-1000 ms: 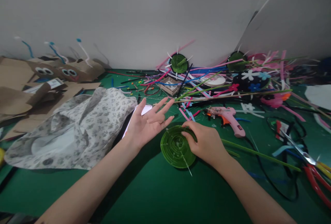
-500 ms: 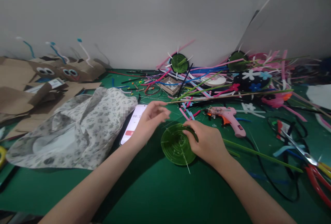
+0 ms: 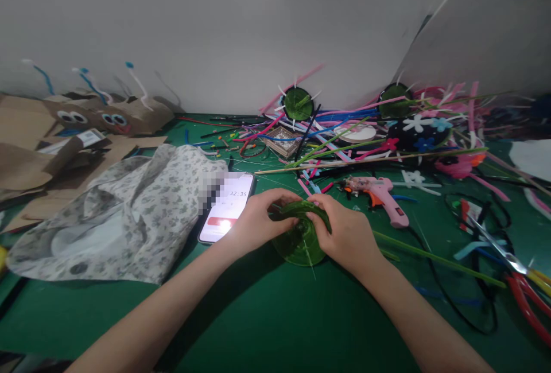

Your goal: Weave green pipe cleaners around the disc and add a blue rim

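The left hand (image 3: pixel 258 221) was curled narrow, thumb and fingers pinching the far left part of the rim of a green coiled bowl (image 3: pixel 303 247), and the right hand (image 3: pixel 346 229) had the same rim pinched on the far right side. The bowl sat on the green table (image 3: pixel 275 321), in front of the person and between the two hands, its rim bent up where the fingers gripped it. That bend looked like the weak spot: too hard a squeeze could have pulled the coils apart or left the round shape lopsided. A thin pale strand (image 3: pixel 310 259) ran from inside the bowl over its near edge, and a snag on it might have tugged the coils loose. The long green strip (image 3: pixel 439 258) stretched away to the right from behind the right wrist; whether it joined the bowl could not be told, but a forearm sweeping sideways could have dragged it. The pink glue gun (image 3: pixel 379 195) lay just beyond the right hand, and if hot, its nozzle could have burned a straying knuckle. The phone (image 3: pixel 226 206) lay partly behind the left hand, where a bump of the wrist could have shifted it.
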{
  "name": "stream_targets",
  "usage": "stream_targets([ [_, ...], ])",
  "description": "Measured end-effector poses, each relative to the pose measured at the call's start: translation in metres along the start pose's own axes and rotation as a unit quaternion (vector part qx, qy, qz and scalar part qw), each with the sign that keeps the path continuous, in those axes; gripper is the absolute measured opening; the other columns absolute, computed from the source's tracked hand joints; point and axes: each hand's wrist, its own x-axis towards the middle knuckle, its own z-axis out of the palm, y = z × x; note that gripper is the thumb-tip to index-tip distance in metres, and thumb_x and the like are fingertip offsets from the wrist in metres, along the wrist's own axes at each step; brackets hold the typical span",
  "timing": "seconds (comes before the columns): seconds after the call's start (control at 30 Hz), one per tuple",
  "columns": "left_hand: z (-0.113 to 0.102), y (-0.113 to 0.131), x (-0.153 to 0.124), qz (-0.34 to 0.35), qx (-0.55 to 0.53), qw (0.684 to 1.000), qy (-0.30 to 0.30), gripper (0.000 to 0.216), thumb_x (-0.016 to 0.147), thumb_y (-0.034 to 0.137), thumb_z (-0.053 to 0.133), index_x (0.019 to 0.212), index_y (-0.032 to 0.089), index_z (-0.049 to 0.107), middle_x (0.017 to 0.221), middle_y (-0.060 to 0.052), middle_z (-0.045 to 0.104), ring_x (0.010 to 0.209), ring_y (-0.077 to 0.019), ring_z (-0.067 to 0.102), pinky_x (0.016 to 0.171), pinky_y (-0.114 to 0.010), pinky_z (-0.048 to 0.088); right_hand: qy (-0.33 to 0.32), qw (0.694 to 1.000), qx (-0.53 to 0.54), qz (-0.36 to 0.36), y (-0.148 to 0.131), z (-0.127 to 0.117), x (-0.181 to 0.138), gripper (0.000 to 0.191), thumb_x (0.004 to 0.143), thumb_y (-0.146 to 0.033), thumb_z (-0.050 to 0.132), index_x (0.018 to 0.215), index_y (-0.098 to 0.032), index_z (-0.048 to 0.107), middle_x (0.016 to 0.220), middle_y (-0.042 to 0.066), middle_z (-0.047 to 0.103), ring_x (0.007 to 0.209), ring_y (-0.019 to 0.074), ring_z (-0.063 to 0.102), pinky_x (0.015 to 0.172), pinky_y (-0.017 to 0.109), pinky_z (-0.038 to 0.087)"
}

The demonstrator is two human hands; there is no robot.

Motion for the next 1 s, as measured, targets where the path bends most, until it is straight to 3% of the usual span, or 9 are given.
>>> stream_targets([
  [0.13, 0.001, 0.0014, -0.0006, 0.01, 0.026, 1.0, 0.003, 0.031, 0.071, 0.016, 0.07, 0.1, 0.023, 0.07, 0.098, -0.006, 0.069, 0.088, -0.0233, 0.063, 0.077, -0.036, 0.049, -0.004, 1.0, 0.005, -0.004, 0.0002, -0.0006, 0.0003, 0.02, 0.09, -0.021, 0.046, 0.108, -0.021, 0.054, 0.102, 0.006, 0.069, 0.08, 0.0174, 0.067, 0.054, 0.025, 0.042],
  [0.3, 0.0016, 0.005, -0.0014, 0.005, 0.029, 1.0, 0.0, 0.042, 0.075, 0.017, 0.067, 0.115, 0.025, 0.064, 0.091, -0.005, 0.068, 0.086, -0.0225, 0.063, 0.076, -0.036, 0.05, -0.003, 1.0, 0.003, 0.0, -0.0001, -0.0003, -0.0006, 0.025, 0.09, -0.022, 0.046, 0.114, -0.019, 0.051, 0.095, 0.006, 0.07, 0.081, 0.0193, 0.068, 0.055, 0.026, 0.044],
  [0.47, 0.0021, 0.0066, -0.002, 0.022, 0.062, 0.998, -0.008, 0.028, 0.078, 0.022, 0.066, 0.106, 0.025, 0.07, 0.105, -0.008, 0.066, 0.093, -0.0242, 0.062, 0.077, -0.036, 0.05, 0.0, 1.0, -0.021, 0.006, 0.0004, 0.0011, -0.001, 0.041, 0.091, -0.025, 0.045, 0.13, -0.019, 0.04, 0.093, 0.007, 0.071, 0.076, 0.0204, 0.069, 0.052, 0.027, 0.044],
  [0.6, 0.0028, 0.007, -0.0021, 0.032, 0.063, 0.997, 0.002, 0.039, 0.077, 0.021, 0.067, 0.115, 0.027, 0.065, 0.108, -0.007, 0.065, 0.095, -0.0241, 0.061, 0.08, -0.037, 0.05, 0.001, 1.0, -0.024, 0.007, 0.0001, 0.0015, -0.0011, 0.045, 0.091, -0.025, 0.045, 0.135, -0.018, 0.036, 0.091, 0.007, 0.071, 0.073, 0.0203, 0.069, 0.05, 0.027, 0.043],
  [0.73, 0.0027, 0.0065, -0.0018, 0.058, 0.09, 0.994, -0.015, 0.027, 0.077, 0.021, 0.067, 0.104, 0.024, 0.068, 0.107, -0.007, 0.065, 0.099, -0.0235, 0.06, 0.085, -0.037, 0.049, 0.003, 0.999, -0.032, 0.004, 0.0001, 0.0013, -0.0009, 0.047, 0.091, -0.025, 0.045, 0.137, -0.019, 0.034, 0.09, 0.005, 0.071, 0.068, 0.0191, 0.068, 0.048, 0.027, 0.043],
  [0.87, 0.0025, 0.0035, -0.0023, 0.057, 0.1, 0.993, -0.004, 0.048, 0.077, 0.018, 0.066, 0.123, 0.024, 0.056, 0.118, -0.007, 0.062, 0.102, -0.0211, 0.06, 0.083, -0.034, 0.052, 0.006, 0.999, -0.038, -0.002, 0.0002, 0.0012, -0.0002, 0.05, 0.091, -0.026, 0.046, 0.138, -0.018, 0.031, 0.09, 0.004, 0.071, 0.071, 0.0187, 0.069, 0.049, 0.027, 0.043],
  [1.0, 0.0025, 0.0002, -0.0028, 0.094, 0.14, 0.985, -0.032, 0.039, 0.08, 0.015, 0.062, 0.118, 0.023, 0.061, 0.113, -0.005, 0.066, 0.102, -0.0186, 0.061, 0.089, -0.033, 0.05, 0.016, 0.999, -0.046, 0.001, 0.0005, 0.0016, -0.0001, 0.05, 0.091, -0.029, 0.048, 0.137, -0.018, 0.032, 0.087, 0.002, 0.071, 0.062, 0.0167, 0.066, 0.046, 0.026, 0.041],
])
